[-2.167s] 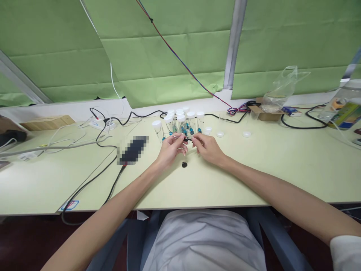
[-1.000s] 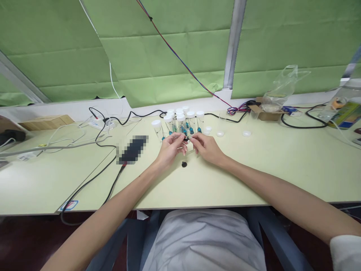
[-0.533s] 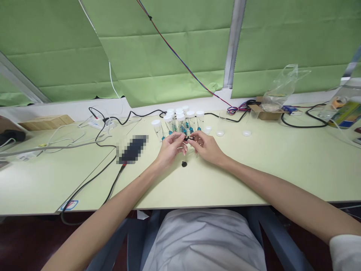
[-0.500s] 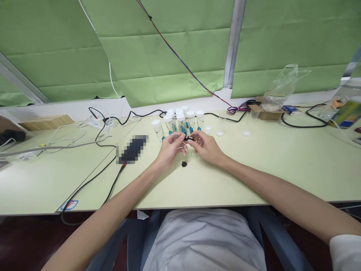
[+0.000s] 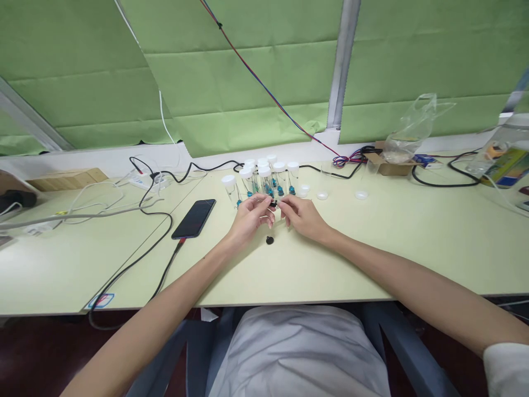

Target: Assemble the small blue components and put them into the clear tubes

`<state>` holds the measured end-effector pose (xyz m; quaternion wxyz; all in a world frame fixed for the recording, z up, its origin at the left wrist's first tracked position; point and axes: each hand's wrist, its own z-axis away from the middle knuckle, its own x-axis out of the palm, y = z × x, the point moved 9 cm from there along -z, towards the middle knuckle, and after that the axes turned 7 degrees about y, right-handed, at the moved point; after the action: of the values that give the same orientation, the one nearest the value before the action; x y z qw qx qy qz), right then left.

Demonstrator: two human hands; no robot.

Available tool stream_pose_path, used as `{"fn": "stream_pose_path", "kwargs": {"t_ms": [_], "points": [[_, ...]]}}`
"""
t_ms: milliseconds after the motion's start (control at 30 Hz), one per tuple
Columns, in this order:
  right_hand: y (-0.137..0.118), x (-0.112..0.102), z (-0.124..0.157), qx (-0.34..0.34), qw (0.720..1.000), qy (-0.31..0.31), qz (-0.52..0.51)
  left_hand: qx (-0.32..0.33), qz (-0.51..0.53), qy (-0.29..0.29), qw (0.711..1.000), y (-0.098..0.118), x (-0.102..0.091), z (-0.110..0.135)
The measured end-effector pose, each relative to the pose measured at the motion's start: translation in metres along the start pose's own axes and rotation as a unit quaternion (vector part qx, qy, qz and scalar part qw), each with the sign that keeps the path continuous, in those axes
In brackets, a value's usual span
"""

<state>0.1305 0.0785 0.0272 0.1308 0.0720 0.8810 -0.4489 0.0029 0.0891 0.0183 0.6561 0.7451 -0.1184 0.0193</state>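
Between my two hands is a small black part [image 5: 273, 203], its kind too small to make out. My left hand [image 5: 250, 216] is closed on it with thumb and forefinger. My right hand [image 5: 301, 214] pinches close to the part's right end, and its fingertips hide whatever they may hold. A small black round piece [image 5: 270, 240] lies on the table below my hands. Just behind them stands a group of clear tubes with white caps [image 5: 264, 172], with teal-and-dark pieces inside.
Loose white caps [image 5: 322, 195] and upright clear tubes are to the right. A phone [image 5: 194, 219] with a cable lies left on the pale table [image 5: 351, 264]. Farther back are wooden blocks [image 5: 68, 179], black cables and a cardboard box [image 5: 390, 165] holding a plastic bag.
My right fingers have closed into a tighter pinch at the black part's right end, and less of the part shows. My left hand stays in place.
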Motion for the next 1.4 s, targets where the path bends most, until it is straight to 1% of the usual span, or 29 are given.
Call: {"fn": "stream_pose_path", "kwargs": {"t_ms": [467,667,867,1100,1400], "points": [[-0.0010,-0.0014,0.0015,0.005,1.000,0.013,-0.021,0.006,0.003,-0.007,1.000,-0.0002,0.0011,-0.0004],[-0.0008,-0.0008,0.0014,-0.002,1.000,0.009,-0.026,0.006,-0.003,-0.016,1.000,0.0010,0.0030,0.0005],[-0.0020,0.0017,0.0017,-0.005,1.000,-0.010,-0.008,0.000,-0.005,-0.017,1.000,-0.0001,0.0031,0.0012],[-0.0001,0.0013,0.0012,0.000,1.000,-0.011,-0.003,-0.002,-0.009,-0.022,1.000,-0.0020,0.0016,0.0001],[-0.0031,-0.0001,0.0016,0.002,1.000,0.005,-0.015,0.002,-0.010,-0.025,1.000,-0.0010,0.0049,0.0024]]}}
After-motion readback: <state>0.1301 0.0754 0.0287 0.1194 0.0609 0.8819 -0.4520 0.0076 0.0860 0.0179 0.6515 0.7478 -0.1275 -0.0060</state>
